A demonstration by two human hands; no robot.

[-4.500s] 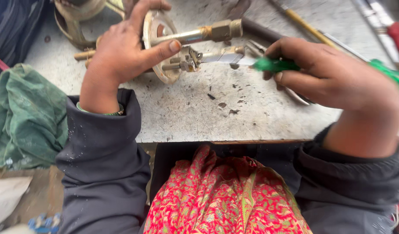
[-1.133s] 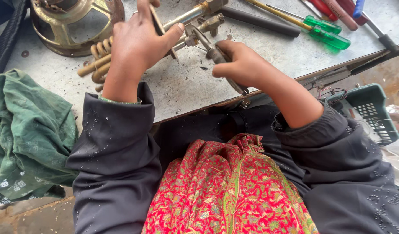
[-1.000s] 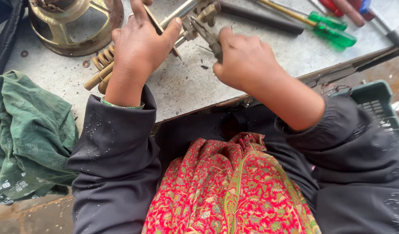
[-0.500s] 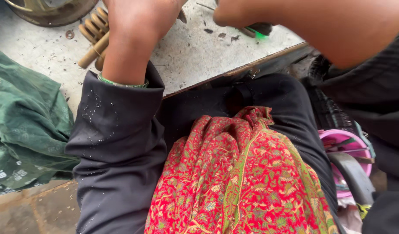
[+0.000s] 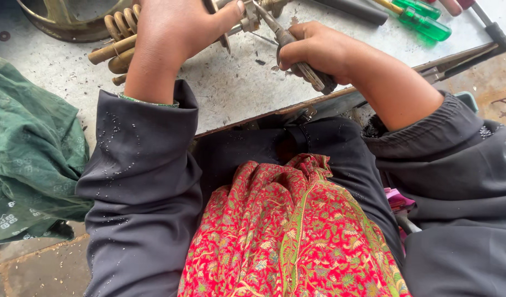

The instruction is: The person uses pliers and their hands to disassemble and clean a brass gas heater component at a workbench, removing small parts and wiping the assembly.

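Note:
My left hand (image 5: 179, 27) grips a brass metal part (image 5: 247, 14) at the top edge of the view, thumb pressed along it; most of the part is cut off. My right hand (image 5: 319, 52) is closed around the handles of dark pliers (image 5: 300, 58), whose jaws reach up to the brass part beside my left thumb. Both hands work over a worn grey workbench (image 5: 236, 88).
Brass rods and a coiled spring (image 5: 115, 41) lie left of my left hand, beside a round metal housing (image 5: 71, 16). Green-handled screwdrivers (image 5: 423, 19) lie at the top right. A green cloth (image 5: 27, 159) hangs at the left. A red patterned cloth (image 5: 286, 236) covers my lap.
My right hand put down the green-handled screwdriver and now holds pliers at the brass part. The view dipped toward my lap and has risen again.

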